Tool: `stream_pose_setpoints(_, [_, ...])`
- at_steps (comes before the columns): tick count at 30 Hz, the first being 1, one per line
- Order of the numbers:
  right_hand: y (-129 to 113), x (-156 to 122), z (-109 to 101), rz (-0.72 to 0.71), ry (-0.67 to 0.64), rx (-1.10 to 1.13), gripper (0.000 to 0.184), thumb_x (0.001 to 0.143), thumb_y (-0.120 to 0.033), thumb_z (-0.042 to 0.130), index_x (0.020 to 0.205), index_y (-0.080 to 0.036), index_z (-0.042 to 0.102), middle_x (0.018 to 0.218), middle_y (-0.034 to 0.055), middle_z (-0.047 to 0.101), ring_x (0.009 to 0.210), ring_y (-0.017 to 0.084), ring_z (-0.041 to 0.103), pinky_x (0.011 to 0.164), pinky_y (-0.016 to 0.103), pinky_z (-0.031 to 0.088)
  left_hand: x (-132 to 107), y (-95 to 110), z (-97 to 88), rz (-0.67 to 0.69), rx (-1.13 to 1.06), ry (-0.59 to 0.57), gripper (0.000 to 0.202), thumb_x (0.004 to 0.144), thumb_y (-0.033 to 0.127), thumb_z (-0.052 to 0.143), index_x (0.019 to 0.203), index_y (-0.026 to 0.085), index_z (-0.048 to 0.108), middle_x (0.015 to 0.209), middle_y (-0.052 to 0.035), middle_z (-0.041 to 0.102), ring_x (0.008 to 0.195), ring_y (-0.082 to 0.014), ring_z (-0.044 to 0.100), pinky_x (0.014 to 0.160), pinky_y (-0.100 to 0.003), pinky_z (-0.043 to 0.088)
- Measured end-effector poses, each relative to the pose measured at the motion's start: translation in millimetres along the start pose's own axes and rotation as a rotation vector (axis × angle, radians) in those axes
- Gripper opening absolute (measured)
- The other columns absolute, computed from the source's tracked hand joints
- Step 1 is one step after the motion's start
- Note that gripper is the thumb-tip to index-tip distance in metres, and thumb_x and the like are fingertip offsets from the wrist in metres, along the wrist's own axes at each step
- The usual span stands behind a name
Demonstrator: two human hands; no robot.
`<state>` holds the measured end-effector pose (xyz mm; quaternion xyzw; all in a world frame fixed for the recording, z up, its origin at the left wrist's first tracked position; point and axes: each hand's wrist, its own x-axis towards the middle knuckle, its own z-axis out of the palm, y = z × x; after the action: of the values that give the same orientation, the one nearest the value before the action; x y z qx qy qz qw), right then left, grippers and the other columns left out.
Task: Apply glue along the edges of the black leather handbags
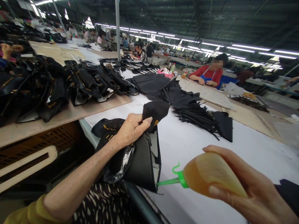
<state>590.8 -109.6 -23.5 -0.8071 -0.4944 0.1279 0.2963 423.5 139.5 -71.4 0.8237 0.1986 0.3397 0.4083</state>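
Observation:
My left hand [129, 130] is closed on a black bag piece [140, 161] with gold trim, pinching its folded top flap at the near edge of the white table [191, 146]. My right hand [254, 189] wraps round a soft amber glue bottle [212, 175]. The bottle's green nozzle [169, 181] points left and touches the bag's lower right corner.
Piles of black bags [58, 82] cover a board at the left. Black fabric pieces [163, 90] and a bundle of black straps [198, 115] lie further along the table. A person in red [207, 74] works across the table; others sit far behind.

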Motion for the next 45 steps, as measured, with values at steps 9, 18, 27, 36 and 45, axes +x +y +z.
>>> stream_pose_setpoints(9, [-3.4, 13.2, 24.6, 0.346, 0.114, 0.854, 0.047, 0.067, -0.045, 0.072, 0.106, -0.023, 0.060, 0.086, 0.0052, 0.066, 0.067, 0.021, 0.055, 0.047, 0.024, 0.046, 34.0, 3.3, -21.5, 0.188, 0.183, 0.131, 0.038, 0.084, 0.031, 0.042, 0.051, 0.018, 0.030, 0.051, 0.0060, 0.024, 0.046, -0.0056, 0.025, 0.045, -0.022, 0.021])
stream_pose_setpoints(18, [24.7, 27.6, 39.4, 0.475, 0.232, 1.129, 0.030, 0.073, -0.044, 0.070, 0.090, -0.019, 0.070, 0.082, 0.0049, 0.070, 0.066, 0.018, 0.061, 0.051, 0.021, 0.050, 40.7, 15.5, -24.0, 0.806, 0.740, 0.161, 0.027, 0.084, 0.019, 0.039, 0.058, 0.019, 0.042, 0.054, 0.0024, 0.043, 0.050, -0.0102, 0.039, 0.049, -0.024, 0.028])
stream_pose_setpoints(27, [33.0, 20.1, 56.7, 0.438, 0.135, 1.031, 0.037, 0.073, -0.048, 0.068, 0.094, -0.017, 0.066, 0.089, 0.0073, 0.068, 0.072, 0.022, 0.060, 0.055, 0.026, 0.048, -21.6, -3.6, 16.6, 0.862, 0.635, 0.129, 0.038, 0.089, 0.010, 0.026, 0.055, 0.018, 0.040, 0.053, -0.0013, 0.040, 0.054, -0.0145, 0.032, 0.052, -0.027, 0.028])
stream_pose_setpoints(36, [41.5, 14.8, 73.1, 0.332, 0.119, 0.752, 0.043, 0.076, -0.048, 0.065, 0.105, -0.020, 0.052, 0.088, 0.0038, 0.061, 0.079, 0.025, 0.055, 0.062, 0.035, 0.049, -32.2, -2.6, 26.9, 0.794, 0.572, 0.076, 0.048, 0.095, 0.028, 0.017, 0.055, 0.019, 0.040, 0.054, -0.0020, 0.040, 0.055, -0.0153, 0.032, 0.052, -0.029, 0.028])
stream_pose_setpoints(45, [48.8, 15.1, 85.4, 0.301, 0.225, 0.427, 0.048, 0.076, -0.047, 0.064, 0.115, -0.024, 0.046, 0.095, 0.0013, 0.056, 0.084, 0.025, 0.054, 0.074, 0.039, 0.042, -40.1, 1.0, 29.5, 0.772, 0.546, 0.047, 0.042, 0.093, 0.017, 0.024, 0.055, 0.018, 0.040, 0.054, -0.0014, 0.039, 0.056, -0.0145, 0.031, 0.052, -0.029, 0.027])
